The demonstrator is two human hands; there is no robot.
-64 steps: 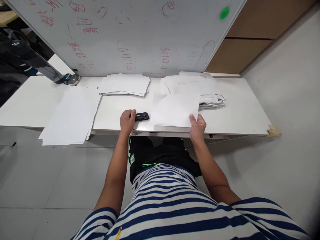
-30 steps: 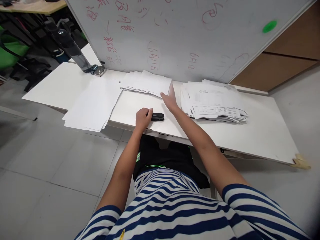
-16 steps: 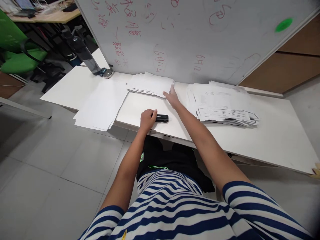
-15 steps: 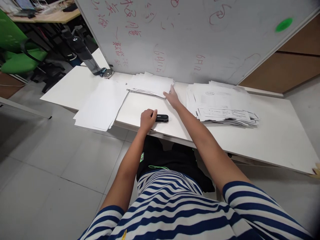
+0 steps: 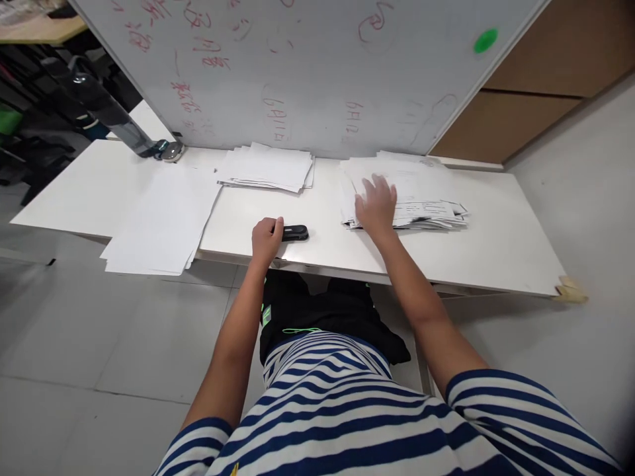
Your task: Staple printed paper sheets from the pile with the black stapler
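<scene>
My left hand (image 5: 266,238) is wrapped around one end of a black stapler (image 5: 296,233) that lies on the white table near its front edge. Over the left part of the large stack of printed papers (image 5: 421,188) is my right hand (image 5: 378,206), fingers spread and slightly blurred; whether it touches the top sheet I cannot tell. A smaller pile of papers (image 5: 268,166) sits against the whiteboard, left of that stack. Farther left, a fan of white sheets (image 5: 159,218) hangs partly over the front edge.
The whiteboard (image 5: 317,73) with red writing rises along the back of the table (image 5: 510,244). A dark clear bottle (image 5: 116,119) lies tilted at the back left. Brown panels (image 5: 526,125) and a wall stand at the right, with a desk (image 5: 44,30) far left.
My right hand has left the smaller pile and moved right to the large stack, its fingers now spread. My left hand stays on the stapler. The view has turned to the right.
</scene>
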